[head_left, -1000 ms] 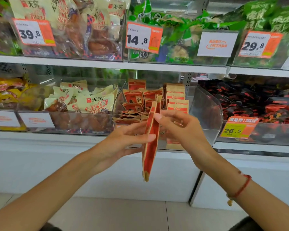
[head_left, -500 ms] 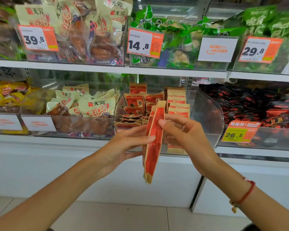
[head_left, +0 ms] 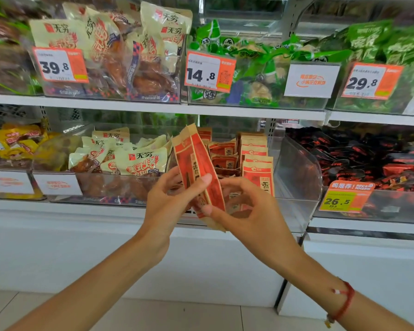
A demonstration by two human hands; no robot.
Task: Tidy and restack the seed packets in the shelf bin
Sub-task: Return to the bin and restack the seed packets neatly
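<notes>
A: Where, the seed packets (head_left: pixel 197 173)?

B: Centre frame, pinched between left hand (head_left: pixel 170 206) and right hand (head_left: pixel 246 211), long axis tilted, top toward upper left. Shelf bin (head_left: pixel 296 173) just behind, slightly right; right hand nearer.

A: Grip?

B: Both closed on the stack, left thumb across its face, arms reaching up from below.

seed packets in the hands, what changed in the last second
The held seed packets turned from edge-on and near upright to tilted, top leaning left, red printed face now showing. Both hands kept hold: left hand thumb across the face, right hand pinching the lower edge. The packets in the shelf bin stayed put.
</notes>
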